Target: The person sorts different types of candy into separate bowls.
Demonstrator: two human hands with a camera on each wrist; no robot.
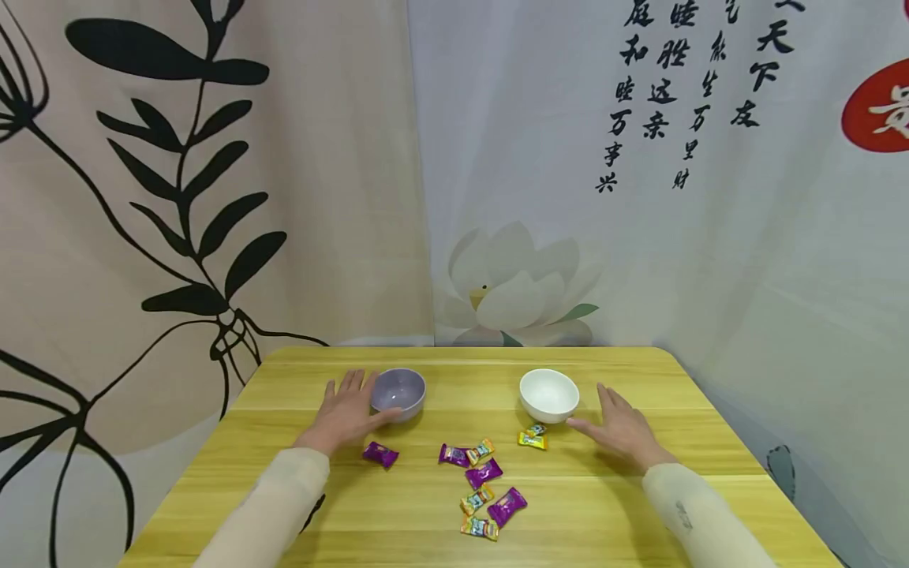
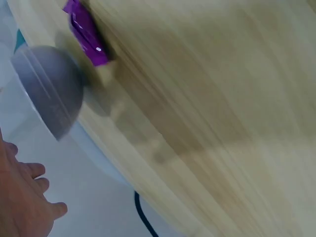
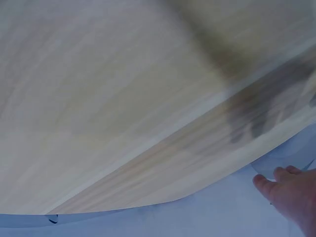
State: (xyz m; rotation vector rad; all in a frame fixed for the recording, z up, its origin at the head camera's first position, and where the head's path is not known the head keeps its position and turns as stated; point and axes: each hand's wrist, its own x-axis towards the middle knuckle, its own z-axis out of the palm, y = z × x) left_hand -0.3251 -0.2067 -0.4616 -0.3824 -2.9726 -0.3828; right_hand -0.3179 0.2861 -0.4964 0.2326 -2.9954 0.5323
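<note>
My left hand [image 1: 348, 414] is at the left side of a greyish-purple bowl [image 1: 399, 394], fingers spread and thumb extended along its near side. The left wrist view has this bowl [image 2: 49, 84] just past the loose fingers of the hand [image 2: 22, 197]. On the right, my right hand [image 1: 619, 430] is beside a white bowl [image 1: 549, 396], fingers extended and thumb toward the bowl's near rim. Neither hand holds anything. Purple-wrapped candy [image 1: 380, 454] lies near the left wrist. Two yellow-wrapped candies [image 1: 533, 441] lie just in front of the white bowl.
Mid-table is a loose group of purple candies [image 1: 507, 507] and yellow candies [image 1: 479, 528]. The wooden table [image 1: 604, 505] has its far edge just behind both bowls. A printed cloth [image 1: 341, 197] hangs behind it.
</note>
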